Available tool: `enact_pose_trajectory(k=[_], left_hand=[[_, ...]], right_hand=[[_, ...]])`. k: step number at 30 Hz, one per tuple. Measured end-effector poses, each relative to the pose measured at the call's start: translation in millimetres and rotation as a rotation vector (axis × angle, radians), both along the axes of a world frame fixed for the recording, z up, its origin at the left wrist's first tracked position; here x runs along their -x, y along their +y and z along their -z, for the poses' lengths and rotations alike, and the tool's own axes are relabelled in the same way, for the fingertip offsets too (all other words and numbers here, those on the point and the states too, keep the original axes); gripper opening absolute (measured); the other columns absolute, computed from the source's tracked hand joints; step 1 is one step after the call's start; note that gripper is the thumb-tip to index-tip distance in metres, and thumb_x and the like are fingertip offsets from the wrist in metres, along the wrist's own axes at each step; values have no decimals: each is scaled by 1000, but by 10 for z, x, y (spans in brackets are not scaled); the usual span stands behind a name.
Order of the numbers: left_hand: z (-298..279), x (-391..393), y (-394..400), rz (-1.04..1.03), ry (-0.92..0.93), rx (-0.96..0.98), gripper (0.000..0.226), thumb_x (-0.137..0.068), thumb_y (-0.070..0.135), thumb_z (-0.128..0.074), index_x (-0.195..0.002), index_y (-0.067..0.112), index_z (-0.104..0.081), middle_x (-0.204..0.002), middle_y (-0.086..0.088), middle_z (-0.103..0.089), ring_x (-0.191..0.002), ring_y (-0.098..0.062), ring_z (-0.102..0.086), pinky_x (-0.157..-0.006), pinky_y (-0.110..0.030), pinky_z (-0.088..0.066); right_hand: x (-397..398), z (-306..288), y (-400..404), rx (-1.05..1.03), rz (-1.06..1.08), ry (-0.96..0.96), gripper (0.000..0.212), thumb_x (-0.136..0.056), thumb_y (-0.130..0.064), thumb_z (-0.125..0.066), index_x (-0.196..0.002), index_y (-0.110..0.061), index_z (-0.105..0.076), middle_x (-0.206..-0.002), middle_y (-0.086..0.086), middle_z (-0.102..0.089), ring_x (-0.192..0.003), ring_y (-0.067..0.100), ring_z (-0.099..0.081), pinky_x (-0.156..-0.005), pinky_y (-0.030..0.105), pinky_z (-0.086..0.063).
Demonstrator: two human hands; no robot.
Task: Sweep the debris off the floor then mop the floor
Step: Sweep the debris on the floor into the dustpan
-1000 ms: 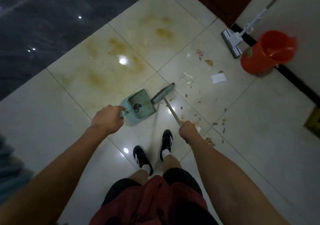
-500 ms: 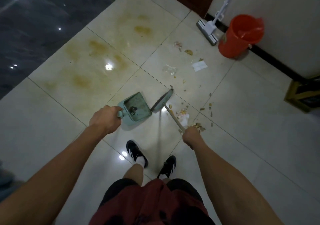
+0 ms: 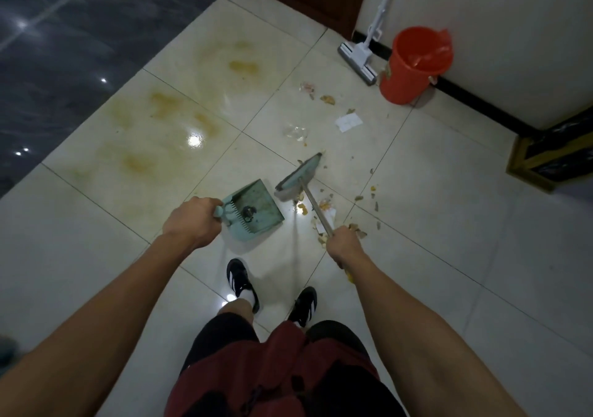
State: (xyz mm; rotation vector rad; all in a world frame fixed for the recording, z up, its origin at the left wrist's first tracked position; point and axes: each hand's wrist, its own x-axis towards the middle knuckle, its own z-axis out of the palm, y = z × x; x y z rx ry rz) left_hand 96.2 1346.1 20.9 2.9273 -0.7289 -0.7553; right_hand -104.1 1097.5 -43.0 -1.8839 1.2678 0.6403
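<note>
Both hands are occupied: the left hand (image 3: 195, 221) is curled round the handle of the green dustpan (image 3: 255, 212), and the right hand (image 3: 345, 244) is wrapped round the stick of the broom (image 3: 300, 177).

The dustpan is held low over the pale floor tiles (image 3: 433, 224), its mouth turned toward the broom head, which is seen just beside it to the right. Scattered debris (image 3: 327, 206) is seen around the broom stick and further out toward a white scrap of paper (image 3: 348, 122). Yellowish stains (image 3: 205, 124) are spread over the tiles to the left. A mop (image 3: 357, 60) is propped against the wall, just beside an orange bucket (image 3: 414, 66). Two black shoes (image 3: 240, 280) are planted below the dustpan.
</note>
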Motion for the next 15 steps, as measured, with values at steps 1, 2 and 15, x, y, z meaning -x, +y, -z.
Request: enact_pose_trajectory(k=[1,2,15], left_hand=[[-1,-38,20,-7,-6,0,21,-85,22,-59,-100,33,-68,-89,-4,-67,-74,-29,-60,-62,-32,-47],[1,-84,40,-14,-10,4,20,-85,23,-59,-100,33,-68,-88,-4,-67,-74,-29,-59,-62,-32,-47],[-12,-1569,649,-106,37,12,18,-88,26,-58,-102,33,-68,-84,-2,-66,-71,-26,-63,-66,-36,-57]], right_hand=[[-76,-10,-2,3,7,-13,28,-94,-9,-43,-115,-2,-60,-100,17,-65,-80,33,-68,-56,33,-54],[-161,-16,-3,8,9,-21,28,-95,-9,-43,-116,-2,-60,-98,17,-65,-76,31,-68,-53,32,-54],[-2197,153,409,-13,-67,-74,30,-102,-11,-46,-124,1,-63,-107,23,-68,-85,38,-70,-65,43,-62]])
